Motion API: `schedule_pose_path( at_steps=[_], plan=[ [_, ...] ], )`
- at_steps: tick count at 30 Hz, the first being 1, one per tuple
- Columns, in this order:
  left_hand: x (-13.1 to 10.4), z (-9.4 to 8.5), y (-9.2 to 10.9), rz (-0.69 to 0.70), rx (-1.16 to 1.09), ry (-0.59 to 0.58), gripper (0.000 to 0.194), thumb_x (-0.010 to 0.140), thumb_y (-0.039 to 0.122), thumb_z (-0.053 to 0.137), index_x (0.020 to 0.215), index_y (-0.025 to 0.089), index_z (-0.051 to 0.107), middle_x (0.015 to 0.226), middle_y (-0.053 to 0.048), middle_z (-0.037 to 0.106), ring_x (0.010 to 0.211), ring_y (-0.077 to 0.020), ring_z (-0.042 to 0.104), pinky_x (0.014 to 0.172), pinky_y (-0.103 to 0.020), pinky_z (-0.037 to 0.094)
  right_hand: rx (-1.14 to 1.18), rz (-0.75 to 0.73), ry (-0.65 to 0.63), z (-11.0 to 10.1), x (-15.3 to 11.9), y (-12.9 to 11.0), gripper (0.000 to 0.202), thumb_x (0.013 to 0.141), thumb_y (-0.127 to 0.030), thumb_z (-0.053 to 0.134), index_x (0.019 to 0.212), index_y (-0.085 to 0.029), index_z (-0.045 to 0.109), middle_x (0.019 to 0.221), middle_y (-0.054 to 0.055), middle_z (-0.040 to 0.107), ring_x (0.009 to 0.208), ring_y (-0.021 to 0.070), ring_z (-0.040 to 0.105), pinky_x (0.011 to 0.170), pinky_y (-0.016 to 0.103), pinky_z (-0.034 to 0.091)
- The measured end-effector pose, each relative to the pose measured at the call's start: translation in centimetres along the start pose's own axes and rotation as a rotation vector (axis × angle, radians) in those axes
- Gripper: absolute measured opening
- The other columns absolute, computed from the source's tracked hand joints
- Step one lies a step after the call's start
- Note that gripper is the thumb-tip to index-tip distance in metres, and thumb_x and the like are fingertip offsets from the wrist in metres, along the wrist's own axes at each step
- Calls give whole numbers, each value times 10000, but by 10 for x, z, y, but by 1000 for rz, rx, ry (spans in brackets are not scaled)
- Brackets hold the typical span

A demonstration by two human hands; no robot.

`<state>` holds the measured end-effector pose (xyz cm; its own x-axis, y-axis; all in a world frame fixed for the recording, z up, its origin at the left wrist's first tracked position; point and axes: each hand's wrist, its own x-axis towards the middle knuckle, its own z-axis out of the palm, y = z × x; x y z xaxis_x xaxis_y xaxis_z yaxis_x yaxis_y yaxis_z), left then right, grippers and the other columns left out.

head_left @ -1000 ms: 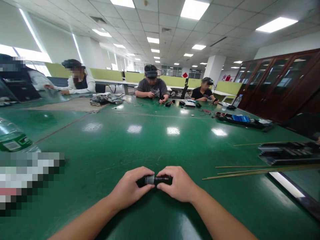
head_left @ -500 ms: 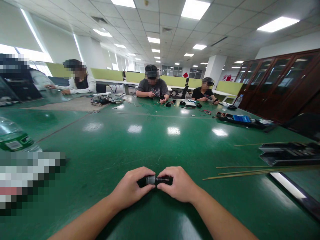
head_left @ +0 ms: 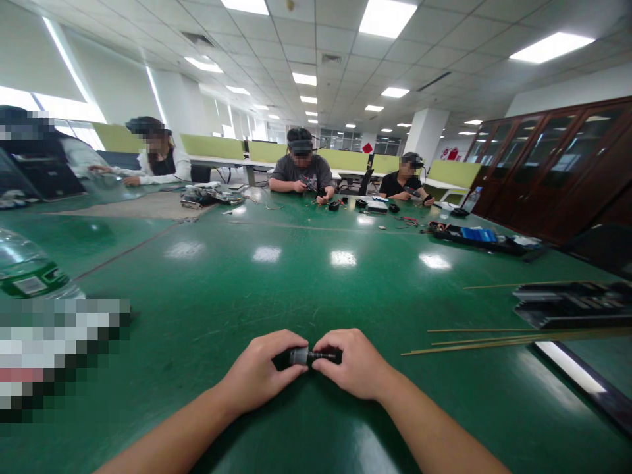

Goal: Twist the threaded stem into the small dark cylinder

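A small dark cylindrical device with a grey, see-through-looking section lies sideways between my hands, low over the green table. My left hand is closed round its left end, thumb below and fingers above. From the right, my right hand is curled round the thin dark shaft at the other end, its fingertips near the middle of the device. The fingertips of both hands almost meet. My palms hide the two outer ends of the device.
Thin brass-coloured rods and black metal profiles lie at the right. A plastic bottle is at the left. Across the table, several people sit near tools, parts and a black tray.
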<state>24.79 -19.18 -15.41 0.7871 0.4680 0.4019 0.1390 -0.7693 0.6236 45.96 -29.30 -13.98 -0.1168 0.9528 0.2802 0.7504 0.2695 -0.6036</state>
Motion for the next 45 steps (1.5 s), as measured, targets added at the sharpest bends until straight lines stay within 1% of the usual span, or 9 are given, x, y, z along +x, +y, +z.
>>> schedule_pose_path(
  at_steps=[8,15,24,39,45],
  plan=[
    [-1,0,-2,-2,16,11,272,842,227,708,1107,252,652,1037,-29,707,942,-181,661,854,-301,516,-17,-1,6,1,0,2,130,840,-273,696,958,-226,727,868,11,719,802,172,641,739,266,450],
    [-1,0,-3,6,11,12,278,832,208,708,1101,250,653,1034,-31,707,945,-187,661,852,-306,516,-20,14,0,1,0,1,151,800,-293,749,936,-231,728,850,5,718,788,172,641,725,263,448],
    [-1,1,-3,8,22,26,274,837,232,707,1107,246,657,1034,-43,711,944,-196,670,852,-313,529,-38,17,12,0,0,1,120,828,-288,714,932,-229,728,845,11,718,790,176,642,727,269,449],
    [-1,1,-3,23,14,43,272,843,239,698,1113,232,665,1030,-61,711,944,-203,671,852,-326,543,-37,22,3,-2,0,0,110,831,-276,701,924,-221,725,836,13,715,772,171,641,727,267,457],
    [-1,0,-3,15,21,37,285,835,228,706,1115,243,659,1037,-51,711,948,-201,673,859,-321,540,-37,19,6,-2,-1,1,112,831,-276,701,927,-224,726,839,13,716,774,173,641,741,272,462]
  ],
)
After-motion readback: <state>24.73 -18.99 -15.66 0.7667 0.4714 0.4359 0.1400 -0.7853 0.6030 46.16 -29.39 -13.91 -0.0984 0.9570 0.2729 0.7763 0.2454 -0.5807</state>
